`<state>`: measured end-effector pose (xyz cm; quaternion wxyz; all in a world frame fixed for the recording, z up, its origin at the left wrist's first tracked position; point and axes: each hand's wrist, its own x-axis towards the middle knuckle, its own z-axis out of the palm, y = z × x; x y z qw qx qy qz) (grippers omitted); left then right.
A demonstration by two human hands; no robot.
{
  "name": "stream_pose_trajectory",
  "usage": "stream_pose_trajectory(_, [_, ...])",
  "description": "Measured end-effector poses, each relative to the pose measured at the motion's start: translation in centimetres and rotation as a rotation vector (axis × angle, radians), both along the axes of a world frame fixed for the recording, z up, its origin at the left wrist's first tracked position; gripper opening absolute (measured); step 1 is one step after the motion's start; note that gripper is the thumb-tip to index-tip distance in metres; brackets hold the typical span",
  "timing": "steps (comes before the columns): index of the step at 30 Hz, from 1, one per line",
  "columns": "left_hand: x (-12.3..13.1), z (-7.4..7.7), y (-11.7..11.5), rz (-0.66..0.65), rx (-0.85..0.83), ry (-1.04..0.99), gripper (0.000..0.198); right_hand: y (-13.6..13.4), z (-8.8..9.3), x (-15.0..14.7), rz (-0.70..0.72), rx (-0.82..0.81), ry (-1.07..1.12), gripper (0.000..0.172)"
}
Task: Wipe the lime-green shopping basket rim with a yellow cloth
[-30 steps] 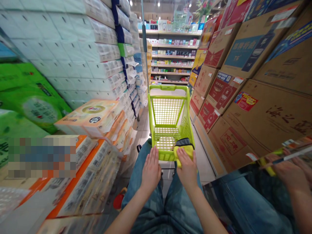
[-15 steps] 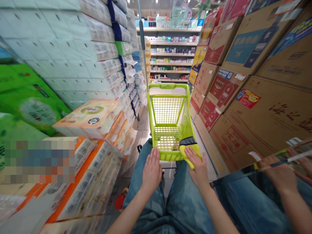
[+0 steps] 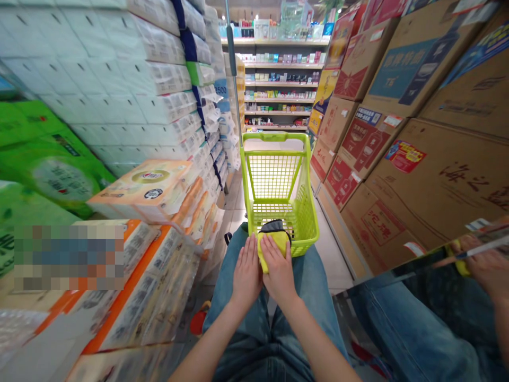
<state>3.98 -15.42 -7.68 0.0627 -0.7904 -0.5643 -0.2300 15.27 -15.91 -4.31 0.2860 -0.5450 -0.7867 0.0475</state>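
A lime-green plastic shopping cart (image 3: 278,180) stands in the aisle right in front of my knees. My right hand (image 3: 278,268) presses a yellow cloth with a dark edge (image 3: 274,236) onto the cart's near rim, fingers laid over it. My left hand (image 3: 246,270) lies flat beside it, fingers together and stretched out, resting on my left thigh and touching the cloth's left side. I wear blue jeans (image 3: 274,329).
Stacked tissue packs (image 3: 151,111) wall the left side. Orange-edged packs (image 3: 155,196) jut out near my left knee. Cardboard boxes (image 3: 417,159) line the right. A mirror-like panel (image 3: 429,307) at lower right reflects my legs and hand. Store shelves (image 3: 278,90) close the aisle's end.
My right hand slid the yellow cloth leftward along the cart's near rim, from its right corner to the middle, ending next to my left hand. The cart shifted slightly.
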Motion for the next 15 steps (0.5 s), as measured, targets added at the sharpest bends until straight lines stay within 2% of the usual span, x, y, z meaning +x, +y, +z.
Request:
stream_pose_trajectory(4, [0.2,0.3,-0.2,-0.012,-0.024,-0.016,0.082,-0.5,-0.6,5.6,0.021,0.005,-0.036,0.083])
stream_pose_trajectory(7, [0.4,0.3,-0.2,-0.012,-0.017,-0.040,0.083,-0.6,-1.3,10.7,-0.114,0.054,-0.046,0.083])
stream_pose_trajectory(9, [0.6,0.2,-0.2,-0.014,-0.014,-0.052,0.084,-0.6,-1.6,12.4,-0.225,0.104,-0.052,0.080])
stream_pose_trajectory(12, [0.7,0.1,-0.1,-0.019,-0.015,-0.068,0.084,-0.5,-1.6,10.8,-0.334,0.132,-0.054,0.080])
stream_pose_trajectory(15, [0.5,0.0,-0.1,-0.018,-0.021,-0.067,0.084,-0.5,-1.3,5.6,-0.288,0.097,-0.011,0.079])
